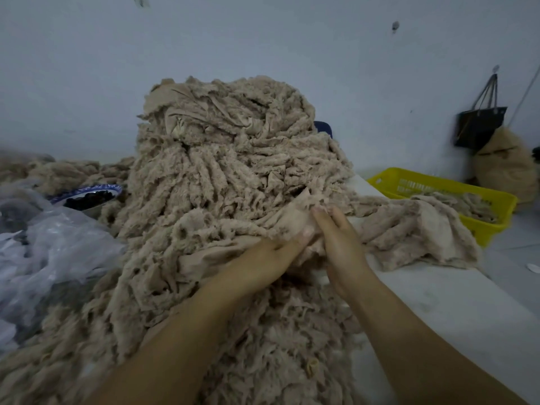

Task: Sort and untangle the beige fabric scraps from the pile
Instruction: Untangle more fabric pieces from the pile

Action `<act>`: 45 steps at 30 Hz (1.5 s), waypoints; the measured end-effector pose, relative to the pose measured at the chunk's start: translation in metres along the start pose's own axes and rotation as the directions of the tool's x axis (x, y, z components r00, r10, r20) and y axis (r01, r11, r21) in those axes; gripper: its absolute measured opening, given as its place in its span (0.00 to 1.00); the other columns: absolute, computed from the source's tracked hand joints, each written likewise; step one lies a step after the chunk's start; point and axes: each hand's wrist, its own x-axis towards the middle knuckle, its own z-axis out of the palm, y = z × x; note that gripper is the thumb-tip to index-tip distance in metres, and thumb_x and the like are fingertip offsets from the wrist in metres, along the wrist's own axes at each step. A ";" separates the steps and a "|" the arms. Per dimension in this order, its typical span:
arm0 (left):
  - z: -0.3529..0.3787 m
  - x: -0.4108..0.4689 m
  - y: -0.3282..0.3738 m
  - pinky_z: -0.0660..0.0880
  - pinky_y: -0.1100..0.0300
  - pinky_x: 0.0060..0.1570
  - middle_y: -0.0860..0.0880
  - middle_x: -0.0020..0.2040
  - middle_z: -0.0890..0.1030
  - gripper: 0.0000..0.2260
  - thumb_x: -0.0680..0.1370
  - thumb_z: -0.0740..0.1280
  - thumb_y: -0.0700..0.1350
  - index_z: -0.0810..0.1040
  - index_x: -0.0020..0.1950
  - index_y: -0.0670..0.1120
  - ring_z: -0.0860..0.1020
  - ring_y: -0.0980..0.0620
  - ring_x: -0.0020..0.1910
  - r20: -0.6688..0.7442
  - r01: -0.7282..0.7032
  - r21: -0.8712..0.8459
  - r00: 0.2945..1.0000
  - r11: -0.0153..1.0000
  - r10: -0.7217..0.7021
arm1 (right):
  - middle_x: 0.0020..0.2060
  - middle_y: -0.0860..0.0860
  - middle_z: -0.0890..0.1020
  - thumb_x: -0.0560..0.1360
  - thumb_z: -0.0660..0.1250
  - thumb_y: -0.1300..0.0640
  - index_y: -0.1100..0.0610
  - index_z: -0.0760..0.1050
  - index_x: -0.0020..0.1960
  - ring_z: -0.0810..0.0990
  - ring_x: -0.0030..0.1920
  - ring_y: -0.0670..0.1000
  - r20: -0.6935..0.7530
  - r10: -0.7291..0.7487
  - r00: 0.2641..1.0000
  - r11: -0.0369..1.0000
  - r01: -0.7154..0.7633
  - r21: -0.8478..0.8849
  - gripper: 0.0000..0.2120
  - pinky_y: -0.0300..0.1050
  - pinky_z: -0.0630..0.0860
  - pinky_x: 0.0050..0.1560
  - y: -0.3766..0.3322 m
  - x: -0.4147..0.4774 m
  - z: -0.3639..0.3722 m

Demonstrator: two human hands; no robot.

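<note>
My left hand (263,260) and right hand (340,238) both gripping one smooth beige fabric scrap (292,219), shaggy beige scrap pile (228,159) just behind, white desk (438,302) beneath

Left hand (264,260), right hand (340,244) and forearms are bare.

My two bare forearms enter from the bottom edge and converge toward the middle. My left hand (271,258) is turned inward, its thumb laid on top of a scrap (295,220) and its fingers tucked beneath (hidden from me). My right hand (340,241) sits just beside it, back facing up, with the fingers reaching forward and bent over the same scrap. The hands are very close at the thumbs; I cannot tell if they touch. Both wrists look roughly straight.
</note>
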 end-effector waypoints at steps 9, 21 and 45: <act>-0.029 -0.005 0.015 0.79 0.58 0.38 0.49 0.44 0.86 0.13 0.82 0.62 0.52 0.84 0.53 0.47 0.84 0.51 0.42 -0.289 -0.212 -0.737 0.957 0.642 -0.016 | 0.42 0.47 0.81 0.78 0.62 0.41 0.48 0.77 0.51 0.78 0.44 0.48 0.305 -0.120 0.945 0.702 0.298 -0.647 0.12 0.44 0.71 0.41 0.014 -0.009 0.001; -0.065 -0.007 0.003 0.78 0.62 0.29 0.49 0.34 0.83 0.13 0.82 0.64 0.48 0.85 0.45 0.45 0.81 0.54 0.29 -0.250 -0.210 -0.956 0.949 0.204 -0.191 | 0.41 0.43 0.79 0.79 0.59 0.66 0.46 0.74 0.57 0.78 0.38 0.44 -0.051 -0.231 0.972 0.847 0.175 -0.502 0.16 0.49 0.80 0.38 0.016 0.000 -0.015; -0.041 -0.002 -0.003 0.82 0.53 0.46 0.42 0.49 0.86 0.13 0.62 0.78 0.52 0.88 0.43 0.49 0.85 0.44 0.47 -0.106 -0.067 -0.709 0.994 0.702 -0.013 | 0.31 0.47 0.73 0.82 0.50 0.43 0.54 0.74 0.44 0.73 0.34 0.43 0.080 -0.411 0.908 0.727 0.380 -0.572 0.20 0.42 0.68 0.34 0.008 -0.007 -0.008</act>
